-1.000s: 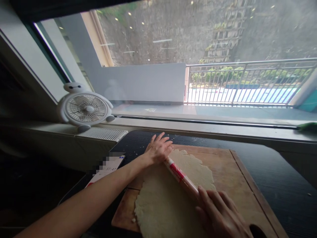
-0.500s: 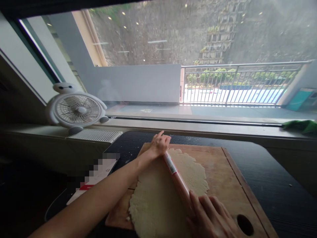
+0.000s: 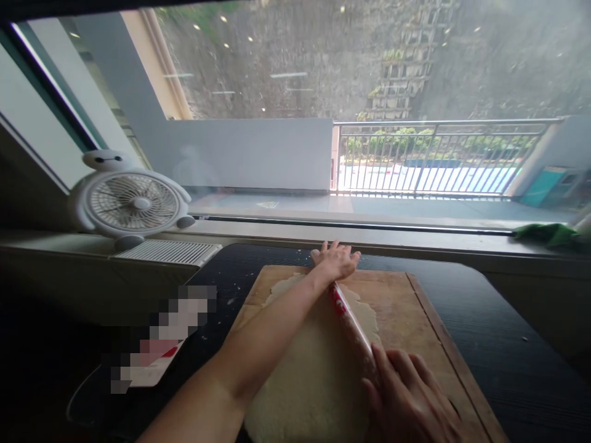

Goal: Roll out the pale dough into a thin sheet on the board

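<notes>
A flat sheet of pale dough [image 3: 309,369] lies on a wooden cutting board [image 3: 409,314] on a dark table [image 3: 512,351]. A thin rolling pin [image 3: 351,323] with a red-and-white label lies slantwise across the dough's right part. My left hand [image 3: 336,261] rests on the pin's far end at the board's back edge, fingers stretched out flat. My right hand [image 3: 409,400] presses on the pin's near end, fingers lying flat along it. My left forearm crosses over the dough and hides part of it.
A small white desk fan [image 3: 132,203] stands on the window sill at the left, with a white grille [image 3: 168,251] below it. A blurred-out flat object [image 3: 154,354] lies left of the board. A green cloth [image 3: 545,234] sits on the sill at the right.
The rolling pin has moved to the right and farther away across the dough. My left hand went with it from the board's left part to its back edge; my right hand stayed on the near end.
</notes>
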A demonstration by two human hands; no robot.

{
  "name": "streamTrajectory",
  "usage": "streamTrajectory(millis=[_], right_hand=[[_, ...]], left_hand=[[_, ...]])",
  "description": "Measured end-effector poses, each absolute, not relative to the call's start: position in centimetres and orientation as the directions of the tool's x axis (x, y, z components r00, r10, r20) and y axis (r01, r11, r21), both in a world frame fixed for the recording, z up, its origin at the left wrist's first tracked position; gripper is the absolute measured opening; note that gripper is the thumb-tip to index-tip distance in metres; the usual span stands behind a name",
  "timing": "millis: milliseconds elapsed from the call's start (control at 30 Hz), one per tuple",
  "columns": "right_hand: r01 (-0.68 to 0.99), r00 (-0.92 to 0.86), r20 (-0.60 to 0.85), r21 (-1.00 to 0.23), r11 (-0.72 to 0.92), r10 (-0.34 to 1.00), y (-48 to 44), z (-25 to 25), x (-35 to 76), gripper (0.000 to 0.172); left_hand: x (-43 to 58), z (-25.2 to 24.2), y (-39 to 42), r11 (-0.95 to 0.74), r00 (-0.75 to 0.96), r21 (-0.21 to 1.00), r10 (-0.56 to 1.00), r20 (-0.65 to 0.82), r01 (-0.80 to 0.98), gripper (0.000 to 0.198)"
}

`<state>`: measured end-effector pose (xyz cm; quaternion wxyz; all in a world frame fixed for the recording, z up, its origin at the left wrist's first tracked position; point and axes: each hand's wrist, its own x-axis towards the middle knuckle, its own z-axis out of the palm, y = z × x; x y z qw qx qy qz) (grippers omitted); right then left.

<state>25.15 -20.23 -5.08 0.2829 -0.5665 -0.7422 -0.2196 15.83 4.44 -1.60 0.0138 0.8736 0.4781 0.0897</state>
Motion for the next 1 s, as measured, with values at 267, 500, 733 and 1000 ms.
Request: streamTrajectory(millis=[267,500,733,1000], right_hand=[[0.946,-0.22,0.661,-0.035,0.322,0.718,-19.9,-6.5,23.1,0.046],[0.963,-0.177,0.657,-0.039,0.268,0.733,-20.3,-6.5,25.8,0.037],[0.975,-0.144,0.668,-0.031,0.221,0.73,-20.8,-6.8,26.8,0.04],[0.968,-0.074,0.589,-0.153,0.201,0.804,-20.9,-5.3,26.3,0.033]], left_hand=[[9.7,-1.5,2.9,-0.483,0.477,0.059,0.874,0.089,0.874,0.045],[18.4,-2.3,4.4,-0.521,0.492,0.139,0.848,0.197,0.842,0.056],[22.1,-2.2,4.0,-0.605,0.549,0.226,0.792,0.267,0.764,0.042],[14.6,-0.9,1.2,-0.674,0.584,0.136,0.71,0.395,0.727,0.037]])
